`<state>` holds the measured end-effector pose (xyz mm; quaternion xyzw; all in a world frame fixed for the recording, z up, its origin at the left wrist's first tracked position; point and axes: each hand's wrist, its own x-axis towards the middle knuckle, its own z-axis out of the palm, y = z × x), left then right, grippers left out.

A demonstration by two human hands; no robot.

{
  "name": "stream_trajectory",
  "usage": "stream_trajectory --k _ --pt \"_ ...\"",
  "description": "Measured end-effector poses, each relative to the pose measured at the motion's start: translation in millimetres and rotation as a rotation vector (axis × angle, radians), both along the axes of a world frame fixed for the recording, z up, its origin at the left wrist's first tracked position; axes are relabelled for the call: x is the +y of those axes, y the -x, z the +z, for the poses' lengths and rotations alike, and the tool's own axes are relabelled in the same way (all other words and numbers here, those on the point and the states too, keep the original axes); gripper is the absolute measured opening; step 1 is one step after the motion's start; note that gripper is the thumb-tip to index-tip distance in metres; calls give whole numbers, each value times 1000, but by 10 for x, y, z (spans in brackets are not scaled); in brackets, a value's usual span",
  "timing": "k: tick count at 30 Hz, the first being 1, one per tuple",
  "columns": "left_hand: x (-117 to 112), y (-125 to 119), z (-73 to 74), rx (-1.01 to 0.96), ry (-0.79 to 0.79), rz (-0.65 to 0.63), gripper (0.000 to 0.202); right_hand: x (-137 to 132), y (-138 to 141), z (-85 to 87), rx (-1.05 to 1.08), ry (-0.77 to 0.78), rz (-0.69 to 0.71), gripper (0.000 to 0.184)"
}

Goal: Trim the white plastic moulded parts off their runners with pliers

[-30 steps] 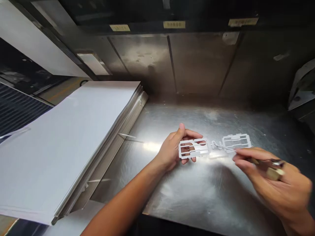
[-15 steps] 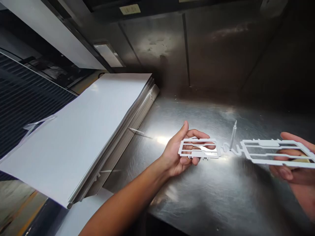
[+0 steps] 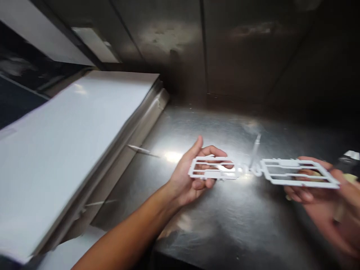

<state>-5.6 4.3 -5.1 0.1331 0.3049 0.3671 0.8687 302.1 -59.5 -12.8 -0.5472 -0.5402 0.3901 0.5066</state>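
Two white plastic frames, one on the left [image 3: 213,174] and one on the right [image 3: 289,162], hang together on a curved runner with an upright pointed sprue [image 3: 255,152] between them. Around the outer end of the left frame curl the fingers of my left hand [image 3: 182,180], its thumb pointing up. My right hand [image 3: 317,200] supports the right frame from below, with its thumb at the outer end. Beside that thumb is a blurred dark and pale object [image 3: 348,161] that I cannot make out; whether the hand holds it is unclear.
A tall stack of white sheets [image 3: 92,123] stands on the left. Two thin pointed white pieces, an upper one [image 3: 138,149] and a lower one [image 3: 97,203], stick out along its side. Under the hands is a shiny metal table [image 3: 225,228], with a metal panel wall [image 3: 239,63] behind it.
The view has swung right, so the stack and both hands sit further left in it. My right thumb now shows at the frame's outer end. The joined frames remain in both hands.
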Motion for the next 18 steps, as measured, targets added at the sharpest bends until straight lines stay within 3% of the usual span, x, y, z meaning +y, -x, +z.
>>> stream_trajectory --k 3,5,14,18 --pt "11 39 -1 50 7 25 70 -18 120 119 468 162 66 29" --pt "25 53 -3 70 13 35 71 -18 141 132 553 191 105 29" --pt "44 43 -6 155 21 46 73 -67 126 163 601 215 144 32" --pt "62 24 78 322 -62 152 62 -55 121 181 484 174 79 29"
